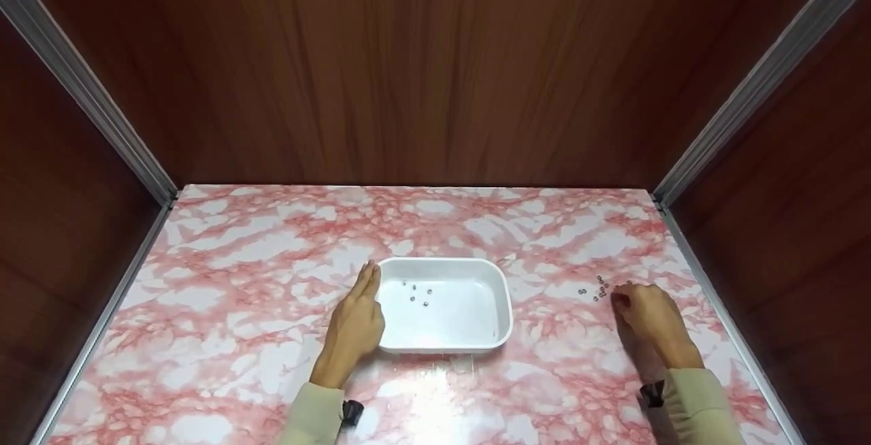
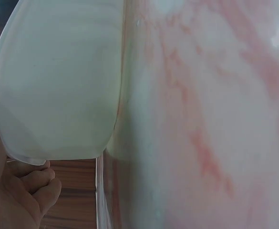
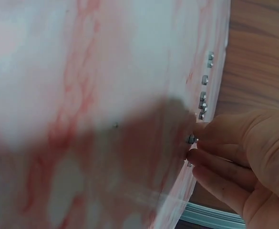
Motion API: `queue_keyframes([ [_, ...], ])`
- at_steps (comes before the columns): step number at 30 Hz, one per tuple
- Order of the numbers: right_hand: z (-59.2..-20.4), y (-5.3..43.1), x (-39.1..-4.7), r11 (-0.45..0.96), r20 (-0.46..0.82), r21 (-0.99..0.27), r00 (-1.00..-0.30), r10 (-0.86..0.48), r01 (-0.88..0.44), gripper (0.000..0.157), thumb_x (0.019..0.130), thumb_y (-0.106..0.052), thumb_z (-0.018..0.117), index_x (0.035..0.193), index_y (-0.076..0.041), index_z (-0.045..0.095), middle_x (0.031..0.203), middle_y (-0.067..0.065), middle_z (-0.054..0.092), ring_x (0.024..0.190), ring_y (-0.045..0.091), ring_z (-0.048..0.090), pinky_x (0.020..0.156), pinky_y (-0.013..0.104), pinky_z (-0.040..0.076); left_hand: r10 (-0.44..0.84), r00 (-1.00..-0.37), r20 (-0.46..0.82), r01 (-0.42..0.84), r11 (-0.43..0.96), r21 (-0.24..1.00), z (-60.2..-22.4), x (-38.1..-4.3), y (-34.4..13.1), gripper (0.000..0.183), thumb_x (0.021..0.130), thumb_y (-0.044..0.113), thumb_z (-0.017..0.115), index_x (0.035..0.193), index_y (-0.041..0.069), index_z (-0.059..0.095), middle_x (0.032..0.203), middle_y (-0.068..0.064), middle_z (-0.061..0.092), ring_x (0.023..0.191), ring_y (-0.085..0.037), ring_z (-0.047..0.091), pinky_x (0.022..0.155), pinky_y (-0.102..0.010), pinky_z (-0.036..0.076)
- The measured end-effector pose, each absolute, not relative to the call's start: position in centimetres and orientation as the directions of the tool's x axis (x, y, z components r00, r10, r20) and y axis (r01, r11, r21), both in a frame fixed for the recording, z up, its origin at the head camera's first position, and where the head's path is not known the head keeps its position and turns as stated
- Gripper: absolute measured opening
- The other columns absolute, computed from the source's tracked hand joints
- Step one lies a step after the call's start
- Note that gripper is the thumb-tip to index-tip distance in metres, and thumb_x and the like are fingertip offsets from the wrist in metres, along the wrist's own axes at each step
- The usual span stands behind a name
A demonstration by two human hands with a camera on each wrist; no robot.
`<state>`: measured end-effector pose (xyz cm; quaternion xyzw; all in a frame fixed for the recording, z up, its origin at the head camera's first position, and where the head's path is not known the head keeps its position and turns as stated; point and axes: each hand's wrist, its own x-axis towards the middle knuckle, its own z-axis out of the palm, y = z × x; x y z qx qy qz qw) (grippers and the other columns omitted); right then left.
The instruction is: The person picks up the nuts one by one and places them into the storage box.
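My left hand (image 1: 357, 319) lies along the left end of a white rectangular tray (image 1: 452, 348), its straight fingers against the outer wall. In the left wrist view its fingers (image 2: 39, 186) show past the tray's end. Several small metal nuts (image 1: 412, 299) lie scattered on the left half of the tray floor. Off to the right, my right hand (image 1: 652, 312) is down at the table beside a loose group of nuts (image 1: 602, 290). The right wrist view shows a nut (image 3: 191, 139) pinched between its thumb and fingertips, with several more nuts (image 3: 202, 98) in a line beyond.
The table (image 1: 258, 377) has a red and white marbled top. Dark wooden panels (image 1: 422, 77) rise behind it and at both sides, with grey metal strips (image 1: 755, 71) at the corners. Table surface lies between the tray and the right-hand group of nuts.
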<state>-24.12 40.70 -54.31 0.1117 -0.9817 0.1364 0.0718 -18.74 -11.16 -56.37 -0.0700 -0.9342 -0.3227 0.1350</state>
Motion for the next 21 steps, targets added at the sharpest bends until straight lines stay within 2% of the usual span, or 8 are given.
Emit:
queue_keyframes([
  [1,-54.29,40.69,-24.12,0.94,0.172,-0.248,-0.965,-0.197,-0.236,0.015,0.095,-0.002,0.066,0.091,-0.01,0.078,0.084,0.015,0.076,0.075,0.034,0.072,0.063,0.051,0.056,0.042,-0.954,0.297,0.217,0.781,0.585,-56.38,-18.73,-11.15,0.055,0.102,0.005,0.049,0.156,-0.004,0.044,0.167,-0.019,0.041,0.15,-0.039,0.048,0.073,-0.035,0.055],
  [4,-54.23,40.66,-24.11,0.944,0.169,-0.228,-0.965,-0.203,-0.239,0.015,0.095,-0.002,0.068,0.093,-0.01,0.08,0.088,0.016,0.078,0.077,0.037,0.074,0.064,0.052,0.057,0.043,-0.958,0.283,0.211,0.775,0.596,-56.45,-18.67,-11.13,0.055,0.103,0.005,0.048,0.157,-0.004,0.043,0.168,-0.019,0.039,0.151,-0.039,0.046,0.072,-0.033,0.054],
  [8,-54.23,40.58,-24.03,0.947,0.159,-0.196,-0.961,-0.225,-0.254,0.021,0.094,0.003,0.065,0.096,-0.008,0.083,0.091,0.018,0.08,0.078,0.039,0.074,0.064,0.051,0.059,0.05,-0.96,0.276,0.214,0.767,0.605,-56.61,-18.6,-11.15,0.055,0.103,0.005,0.047,0.157,-0.005,0.042,0.168,-0.021,0.038,0.148,-0.042,0.048,0.061,-0.025,0.042],
  [10,-54.23,40.5,-24.04,0.947,0.161,-0.185,-0.959,-0.233,-0.261,0.024,0.092,0.006,0.063,0.095,-0.007,0.083,0.091,0.018,0.08,0.077,0.039,0.074,0.064,0.05,0.06,0.052,-0.959,0.278,0.217,0.765,0.606,-56.69,-18.58,-11.18,0.055,0.103,0.005,0.047,0.156,-0.006,0.042,0.168,-0.022,0.038,0.142,-0.043,0.055,0.057,-0.024,0.04],
  [15,-54.34,40.31,-24.29,0.94,0.192,-0.198,-0.952,-0.24,-0.277,0.027,0.09,0.009,0.06,0.089,-0.006,0.082,0.085,0.018,0.079,0.075,0.04,0.074,0.064,0.051,0.06,0.049,-0.956,0.289,0.22,0.772,0.596,-56.63,-18.67,-11.21,0.054,0.103,0.005,0.046,0.157,-0.005,0.043,0.168,-0.021,0.039,0.144,-0.04,0.053,0.065,-0.028,0.049],
  [16,-54.39,40.29,-24.34,0.937,0.199,-0.203,-0.949,-0.243,-0.283,0.027,0.09,0.01,0.06,0.088,-0.006,0.082,0.085,0.018,0.079,0.075,0.04,0.074,0.064,0.051,0.06,0.052,-0.955,0.292,0.225,0.77,0.597,-56.6,-18.7,-11.21,0.054,0.104,0.005,0.045,0.156,-0.005,0.043,0.168,-0.021,0.039,0.151,-0.04,0.046,0.065,-0.029,0.05],
  [17,-54.45,40.32,-24.41,0.934,0.206,-0.208,-0.946,-0.249,-0.291,0.027,0.089,0.011,0.06,0.088,-0.005,0.082,0.084,0.018,0.078,0.075,0.04,0.074,0.064,0.051,0.06,0.057,-0.954,0.294,0.23,0.768,0.598,-56.6,-18.72,-11.22,0.053,0.104,0.005,0.045,0.156,-0.006,0.043,0.168,-0.021,0.039,0.151,-0.04,0.045,0.066,-0.029,0.051],
  [21,-54.7,40.45,-24.56,0.927,0.227,-0.204,-0.936,-0.269,-0.315,0.027,0.086,0.014,0.059,0.088,-0.002,0.081,0.083,0.02,0.078,0.075,0.043,0.074,0.065,0.053,0.06,0.068,-0.953,0.296,0.242,0.759,0.604,-56.58,-18.8,-11.27,0.053,0.104,0.003,0.043,0.156,-0.007,0.042,0.167,-0.023,0.038,0.153,-0.041,0.043,0.059,-0.023,0.047],
])
